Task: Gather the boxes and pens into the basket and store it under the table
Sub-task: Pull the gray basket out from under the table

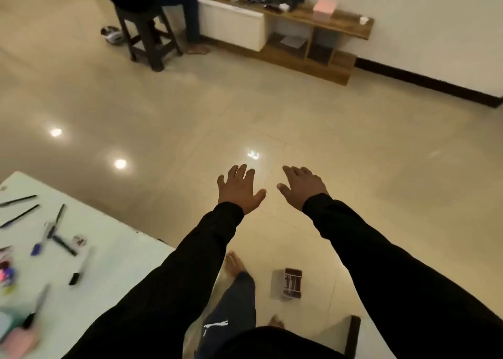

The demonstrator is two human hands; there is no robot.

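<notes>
Both hands, left [239, 188] and right [303, 186], hover empty over the floor, fingers spread wide. Scattered dark pens [55, 222] lie on the white surface [114, 250], left of them. Gathering seems unstarted; next, reaching back.

One sign is legible: a white leaping-cat logo [215, 326], the Puma brand mark, printed on the dark trouser leg [231, 312] of the person wearing the camera, low in the head view. No lettering accompanies it. The brown-and-white box [291, 283] on the floor carries white vertical markings on its dark face; they are too small and blurred to read. Markings on the pens [55, 224] and small packs on the white surface [114, 250] are likewise blurred and unreadable.
</notes>
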